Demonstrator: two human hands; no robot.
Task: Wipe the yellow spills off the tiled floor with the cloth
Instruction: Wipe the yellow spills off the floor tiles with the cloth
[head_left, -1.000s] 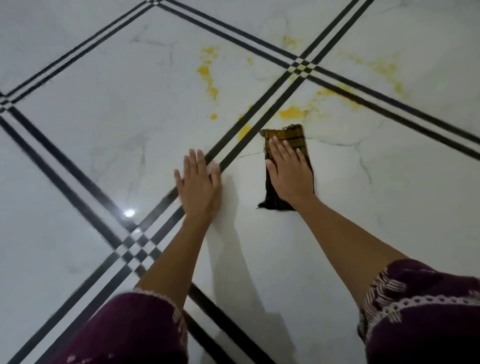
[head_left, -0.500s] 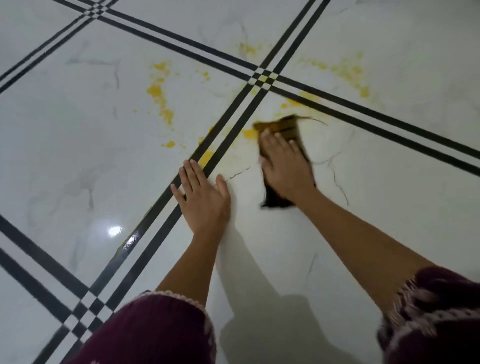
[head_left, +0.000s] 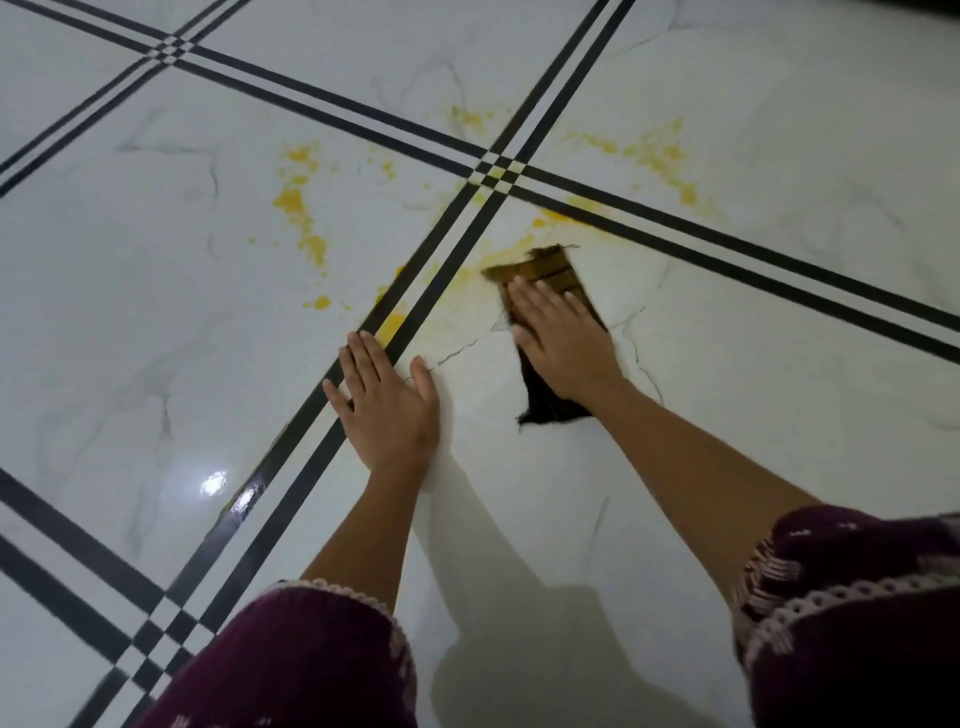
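A folded brown and black cloth (head_left: 550, 273) lies flat on the white marble-look floor tile (head_left: 727, 395). My right hand (head_left: 563, 340) presses on it with straight fingers, covering its middle. Its far end touches a yellow smear near the black double line. Yellow spills (head_left: 301, 215) spread over the tile to the left. More yellow spills (head_left: 660, 161) lie beyond the line crossing at the upper right. My left hand (head_left: 387, 400) rests flat on the floor beside the black lines, fingers straight, holding nothing.
Black double lines (head_left: 322, 410) cross the white tiles, meeting at a checkered crossing (head_left: 501, 174) just beyond the cloth. A light reflection (head_left: 214, 483) shines on the glossy tile at the left. My dark maroon sleeves (head_left: 852, 613) fill the bottom corners.
My right hand has slid the cloth forward and left over the yellow patch, smearing it thin. The view has shifted, so the line crossing sits closer to the middle. My left hand stays planted.
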